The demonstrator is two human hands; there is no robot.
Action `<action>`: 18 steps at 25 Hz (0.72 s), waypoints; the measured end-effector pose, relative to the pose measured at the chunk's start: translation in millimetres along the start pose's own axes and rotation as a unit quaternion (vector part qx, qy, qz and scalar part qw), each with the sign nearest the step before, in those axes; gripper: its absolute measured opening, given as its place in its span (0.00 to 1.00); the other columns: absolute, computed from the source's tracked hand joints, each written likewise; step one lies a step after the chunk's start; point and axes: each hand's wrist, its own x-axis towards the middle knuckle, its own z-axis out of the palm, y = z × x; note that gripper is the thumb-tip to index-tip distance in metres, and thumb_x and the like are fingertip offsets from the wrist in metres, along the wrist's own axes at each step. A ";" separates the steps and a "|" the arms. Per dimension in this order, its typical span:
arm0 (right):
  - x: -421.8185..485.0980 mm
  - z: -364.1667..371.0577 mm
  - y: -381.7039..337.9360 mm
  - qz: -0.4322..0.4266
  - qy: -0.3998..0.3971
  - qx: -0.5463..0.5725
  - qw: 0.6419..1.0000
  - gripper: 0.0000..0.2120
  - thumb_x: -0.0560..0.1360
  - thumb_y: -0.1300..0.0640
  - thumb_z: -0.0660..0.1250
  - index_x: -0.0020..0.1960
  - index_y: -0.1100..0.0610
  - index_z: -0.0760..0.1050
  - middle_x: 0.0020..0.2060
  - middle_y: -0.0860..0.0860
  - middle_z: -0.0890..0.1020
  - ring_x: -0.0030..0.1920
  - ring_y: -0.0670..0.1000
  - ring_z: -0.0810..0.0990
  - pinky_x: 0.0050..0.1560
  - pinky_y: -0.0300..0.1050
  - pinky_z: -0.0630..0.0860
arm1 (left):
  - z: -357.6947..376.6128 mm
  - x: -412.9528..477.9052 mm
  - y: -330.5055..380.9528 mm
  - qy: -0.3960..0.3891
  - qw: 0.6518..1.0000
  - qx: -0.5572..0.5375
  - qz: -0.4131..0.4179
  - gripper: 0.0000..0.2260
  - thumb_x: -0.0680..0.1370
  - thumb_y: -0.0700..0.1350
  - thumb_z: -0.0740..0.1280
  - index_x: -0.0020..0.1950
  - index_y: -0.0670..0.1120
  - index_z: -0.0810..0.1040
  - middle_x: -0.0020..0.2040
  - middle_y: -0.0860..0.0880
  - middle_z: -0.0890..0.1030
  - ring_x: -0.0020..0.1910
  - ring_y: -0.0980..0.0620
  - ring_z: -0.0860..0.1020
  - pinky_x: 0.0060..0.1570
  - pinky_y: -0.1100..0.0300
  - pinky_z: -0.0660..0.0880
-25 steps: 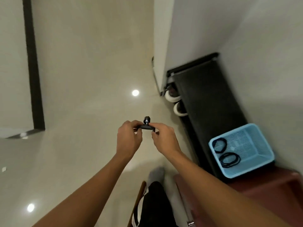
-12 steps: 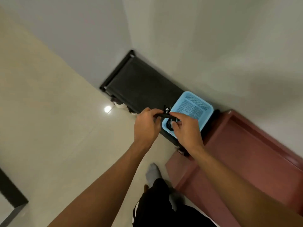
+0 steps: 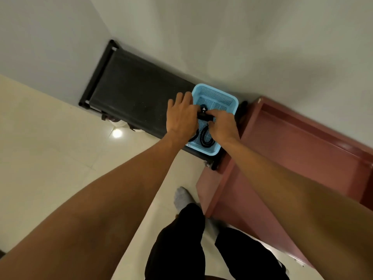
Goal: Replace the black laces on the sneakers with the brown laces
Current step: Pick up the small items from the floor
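Over a light blue basket (image 3: 214, 90) my two hands hold a small black fitting with a ball head (image 3: 203, 115). My left hand (image 3: 180, 118) grips its left end and my right hand (image 3: 222, 126) pinches its right end. Dark coiled laces (image 3: 206, 139) lie in the basket below my hands, partly hidden by them. I cannot tell their colour. The basket stands on the right end of a low black rack (image 3: 137, 87). White sneaker soles (image 3: 118, 123) peek out under the rack's front edge.
A reddish-brown low cabinet (image 3: 292, 150) stands right of the rack, against the grey wall. Pale glossy floor tiles (image 3: 50, 148) spread to the left. My legs in black trousers and grey socks (image 3: 181, 199) are below, close to the cabinet's corner.
The view has swung from the open floor to the rack and basket. Both hands, still holding the black fitting, have moved over the basket.
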 end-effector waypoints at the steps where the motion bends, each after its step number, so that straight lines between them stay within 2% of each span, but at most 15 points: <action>1: 1.0 1.7 1.8 0.000 -0.005 -0.008 1.000 0.19 0.81 0.68 0.65 0.65 0.52 0.83 0.53 0.54 0.85 0.53 0.54 0.85 0.53 0.41 0.80 | 2.3 1.3 0.9 0.003 1.000 0.026 0.009 0.15 0.76 0.54 0.75 0.61 0.53 0.85 0.59 0.49 0.75 0.59 0.46 0.71 0.59 0.49 0.72; 3: 3.1 3.1 4.0 -0.009 -0.017 -0.026 0.999 0.19 0.80 0.70 0.65 0.65 0.55 0.83 0.54 0.55 0.85 0.54 0.54 0.84 0.52 0.40 0.77 | 5.3 2.1 2.1 0.000 0.999 0.047 0.011 0.17 0.74 0.55 0.76 0.62 0.53 0.84 0.61 0.48 0.73 0.61 0.45 0.70 0.60 0.47 0.72; 8: 7.6 8.5 6.2 -0.022 -0.022 -0.023 0.999 0.20 0.80 0.70 0.66 0.67 0.55 0.82 0.54 0.56 0.86 0.54 0.56 0.85 0.56 0.47 0.82 | 8.6 -2.0 1.9 -0.030 0.999 0.034 -0.004 0.19 0.72 0.53 0.78 0.62 0.54 0.83 0.70 0.46 0.69 0.68 0.42 0.67 0.65 0.44 0.70; 10: 7.3 7.8 7.7 -0.026 -0.018 -0.008 0.999 0.19 0.80 0.69 0.66 0.67 0.55 0.82 0.54 0.56 0.86 0.54 0.56 0.85 0.56 0.47 0.82 | 9.5 -1.4 2.7 -0.034 0.999 0.032 0.002 0.20 0.72 0.53 0.77 0.63 0.52 0.82 0.73 0.45 0.68 0.71 0.41 0.67 0.67 0.43 0.70; 13: 4.8 2.3 10.6 -0.037 0.001 0.017 0.999 0.17 0.80 0.64 0.70 0.68 0.56 0.81 0.58 0.55 0.86 0.56 0.55 0.84 0.60 0.46 0.80 | 9.4 -2.9 2.6 -0.009 1.000 0.012 -0.001 0.21 0.75 0.54 0.72 0.67 0.52 0.78 0.73 0.46 0.69 0.73 0.42 0.67 0.71 0.44 0.67; 15: -2.6 -3.4 12.5 -0.047 0.031 0.040 0.998 0.17 0.80 0.59 0.71 0.69 0.55 0.80 0.58 0.54 0.86 0.56 0.54 0.85 0.62 0.50 0.81 | 5.2 -12.0 7.3 0.011 1.000 -0.022 -0.011 0.20 0.77 0.55 0.71 0.68 0.52 0.77 0.73 0.46 0.71 0.73 0.43 0.68 0.73 0.44 0.67; 18: -29.2 -26.3 27.5 -0.057 0.070 0.091 0.992 0.20 0.81 0.53 0.71 0.71 0.55 0.79 0.64 0.52 0.84 0.61 0.51 0.83 0.65 0.51 0.80 | -12.0 -32.3 32.9 0.021 0.996 -0.085 -0.001 0.20 0.79 0.54 0.71 0.69 0.49 0.77 0.71 0.46 0.75 0.70 0.43 0.74 0.71 0.44 0.69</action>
